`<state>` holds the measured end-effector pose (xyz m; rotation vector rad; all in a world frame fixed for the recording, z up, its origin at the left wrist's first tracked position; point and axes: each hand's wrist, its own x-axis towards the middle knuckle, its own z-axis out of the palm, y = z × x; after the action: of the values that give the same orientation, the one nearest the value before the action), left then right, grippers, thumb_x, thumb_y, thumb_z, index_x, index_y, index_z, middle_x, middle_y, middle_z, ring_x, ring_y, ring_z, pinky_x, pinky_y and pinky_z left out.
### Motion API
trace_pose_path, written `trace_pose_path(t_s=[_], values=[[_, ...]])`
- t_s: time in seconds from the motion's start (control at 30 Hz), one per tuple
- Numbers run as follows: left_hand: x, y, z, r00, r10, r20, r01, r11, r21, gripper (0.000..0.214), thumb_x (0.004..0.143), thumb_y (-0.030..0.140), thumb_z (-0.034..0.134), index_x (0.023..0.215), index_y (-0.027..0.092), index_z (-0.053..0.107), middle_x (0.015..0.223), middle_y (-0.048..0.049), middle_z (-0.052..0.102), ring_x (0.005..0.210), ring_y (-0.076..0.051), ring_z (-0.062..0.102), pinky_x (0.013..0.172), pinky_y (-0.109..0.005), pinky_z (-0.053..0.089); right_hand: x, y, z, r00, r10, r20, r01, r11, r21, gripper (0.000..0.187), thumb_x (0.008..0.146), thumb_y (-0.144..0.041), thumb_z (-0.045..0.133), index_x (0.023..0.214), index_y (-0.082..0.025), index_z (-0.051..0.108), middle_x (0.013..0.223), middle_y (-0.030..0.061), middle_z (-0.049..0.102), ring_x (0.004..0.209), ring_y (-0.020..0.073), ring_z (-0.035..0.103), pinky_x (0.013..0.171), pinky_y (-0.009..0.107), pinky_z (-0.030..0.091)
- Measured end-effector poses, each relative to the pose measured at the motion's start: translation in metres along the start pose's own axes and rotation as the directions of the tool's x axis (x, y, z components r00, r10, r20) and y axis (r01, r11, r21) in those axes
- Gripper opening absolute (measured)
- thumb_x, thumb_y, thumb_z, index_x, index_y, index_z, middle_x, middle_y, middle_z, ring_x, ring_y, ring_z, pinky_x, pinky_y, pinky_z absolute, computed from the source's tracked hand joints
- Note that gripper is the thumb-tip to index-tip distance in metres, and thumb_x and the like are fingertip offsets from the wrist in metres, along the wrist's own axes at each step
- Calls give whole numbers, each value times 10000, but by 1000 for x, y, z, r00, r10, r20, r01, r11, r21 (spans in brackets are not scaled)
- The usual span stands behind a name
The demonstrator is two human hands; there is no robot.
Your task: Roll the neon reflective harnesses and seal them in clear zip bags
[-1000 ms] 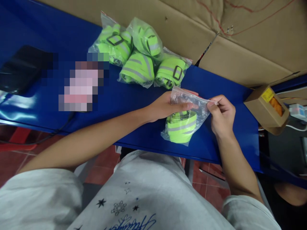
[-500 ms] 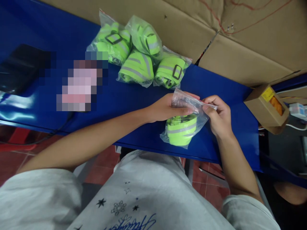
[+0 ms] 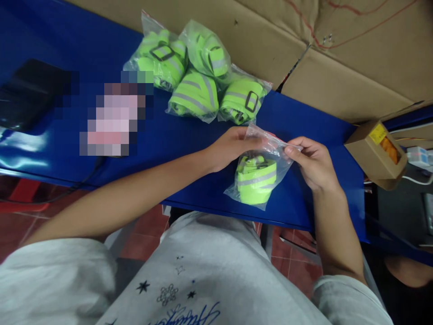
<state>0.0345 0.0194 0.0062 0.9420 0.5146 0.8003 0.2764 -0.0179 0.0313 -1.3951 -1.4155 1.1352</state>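
A clear plastic bag (image 3: pixel 259 178) holding a folded neon-green reflective strap lies near the front edge of the blue table (image 3: pixel 203 135). My left hand (image 3: pixel 233 146) pinches the bag's top edge at its left end, fingers closed on the plastic. At the right end of that edge my right hand (image 3: pixel 313 162) grips the same strip between thumb and fingers. Both hands hold the bag's mouth stretched between them.
Several filled bags of green straps (image 3: pixel 203 74) sit in a cluster at the table's back. Behind them lies flattened cardboard (image 3: pixel 321 67). A small brown box (image 3: pixel 377 149) stands at the right. A dark object (image 3: pixel 27 95) rests far left.
My left hand slid up onto the bag's top left corner. My right hand turned and moved slightly left along the bag's mouth. The bag shifted a little.
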Motion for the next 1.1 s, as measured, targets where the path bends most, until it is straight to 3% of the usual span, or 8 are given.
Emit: trace_pose_path(t_s=[0.1, 0.2, 0.57, 0.73, 0.9, 1.1], values=[[2, -1, -3, 997, 23, -68, -26, 998, -50, 408, 853, 510, 850, 1085, 176, 827, 1082, -86, 822, 996, -201, 778, 1012, -354, 580, 2, 1, 1, 998, -25, -61, 24, 999, -21, 341, 731, -501, 937, 793, -211, 768, 699, -5, 690, 625, 112, 579, 600, 247, 478], [4, -2, -4, 998, 29, -62, -34, 997, -76, 402, 856, 502, 852, 1091, 176, 824, 1092, -82, 822, 996, -187, 779, 1014, -338, 583, 1, 2, 3, 992, -61, -107, 56, 997, -50, 287, 767, -459, 922, 813, -216, 777, 725, -5, 702, 641, 107, 582, 605, 239, 469], [3, -5, -1, 998, 57, -37, -58, 998, -28, 424, 867, 516, 837, 1131, 185, 826, 1101, -78, 822, 1036, -193, 775, 1076, -364, 551, -1, 5, 5, 995, -90, -45, 83, 987, -139, 244, 822, -444, 867, 862, -231, 755, 730, -26, 657, 618, 102, 526, 578, 247, 403], [3, -4, 0, 999, 21, -42, -21, 1000, -14, 468, 843, 548, 847, 1151, 196, 822, 1122, -74, 814, 1034, -195, 763, 997, -347, 581, -2, 5, 4, 989, -139, -57, 128, 979, -160, 208, 825, -408, 863, 837, -237, 747, 701, -28, 628, 604, 102, 491, 564, 259, 362], [4, -1, -5, 985, 128, -111, -108, 979, 170, 457, 880, 578, 794, 1066, 163, 833, 1003, -77, 805, 894, -174, 727, 800, -283, 564, -1, 5, 2, 992, -122, -37, 115, 979, -167, 205, 844, -401, 850, 850, -229, 738, 688, -29, 618, 594, 96, 488, 555, 249, 353], [1, -1, -4, 964, 264, -17, -233, 878, 417, 468, 975, 593, 665, 964, 161, 844, 868, -59, 785, 758, -144, 659, 726, -267, 477, -3, 1, 9, 965, -262, 24, 259, 933, -250, 125, 889, -331, 811, 891, -236, 730, 874, -4, 706, 773, 126, 633, 696, 267, 489]])
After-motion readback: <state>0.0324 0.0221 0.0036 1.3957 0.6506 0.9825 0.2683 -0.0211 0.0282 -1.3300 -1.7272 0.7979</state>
